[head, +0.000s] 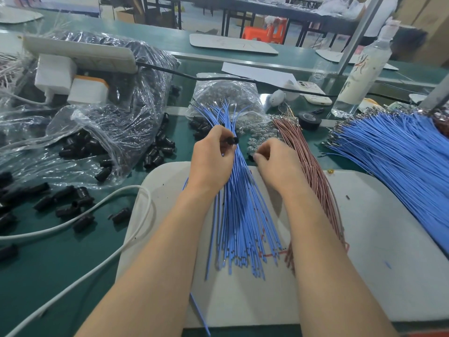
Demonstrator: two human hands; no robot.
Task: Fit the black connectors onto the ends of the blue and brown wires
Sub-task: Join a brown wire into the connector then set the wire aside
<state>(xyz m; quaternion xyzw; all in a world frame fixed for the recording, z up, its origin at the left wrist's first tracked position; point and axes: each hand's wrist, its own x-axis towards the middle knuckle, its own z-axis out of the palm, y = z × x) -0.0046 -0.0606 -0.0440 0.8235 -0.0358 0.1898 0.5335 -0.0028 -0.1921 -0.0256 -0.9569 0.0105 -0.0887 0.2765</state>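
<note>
Connector (232,141), black, pinched in L hand (211,158) over blue wires (239,215), nr board (364,239) far edge. R hand (275,164) curled just beside; grip unclear.

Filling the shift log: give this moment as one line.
left hand: holds black connector | right hand: pinches small dark piece | blue wires: bundled beneath hands

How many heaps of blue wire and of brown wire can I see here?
Blue wire bundles: 2
Brown wire bundle: 1
Total: 3, not counting a dark clump cut off at the right edge.
</note>
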